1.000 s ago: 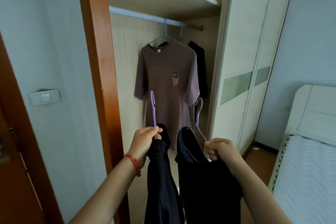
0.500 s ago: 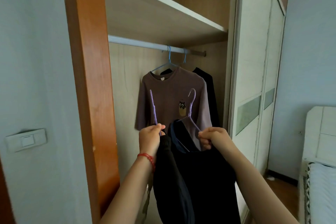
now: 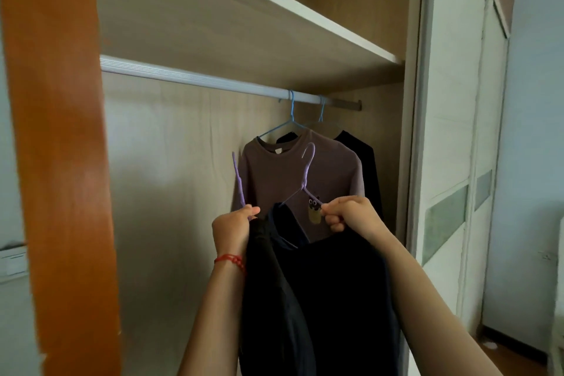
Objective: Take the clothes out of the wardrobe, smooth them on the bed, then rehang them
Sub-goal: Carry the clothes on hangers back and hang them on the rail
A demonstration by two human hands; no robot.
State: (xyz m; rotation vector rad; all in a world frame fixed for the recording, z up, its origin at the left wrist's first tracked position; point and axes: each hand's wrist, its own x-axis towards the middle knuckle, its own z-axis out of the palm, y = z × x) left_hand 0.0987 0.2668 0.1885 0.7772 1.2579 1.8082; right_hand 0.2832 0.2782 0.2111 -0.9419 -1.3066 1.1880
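Behind the raised arms, an open wardrobe (image 3: pixel 381 24) is seen, its rail (image 3: pixel 213 81) carrying a mauve T-shirt (image 3: pixel 305 180). One purple hanger (image 3: pixel 239 183) is pinched by the left hand (image 3: pixel 233 227); another hanger (image 3: pixel 305 180) with a dark garment (image 3: pixel 329 299) is gripped by the right hand (image 3: pixel 351 214), below the rail.

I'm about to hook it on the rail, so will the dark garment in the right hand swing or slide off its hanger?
The dark garment hangs limp, so probably floppy and swingy. Its purple hanger looks thin, likely light. The right hand pinches fabric there, which should limit sliding.
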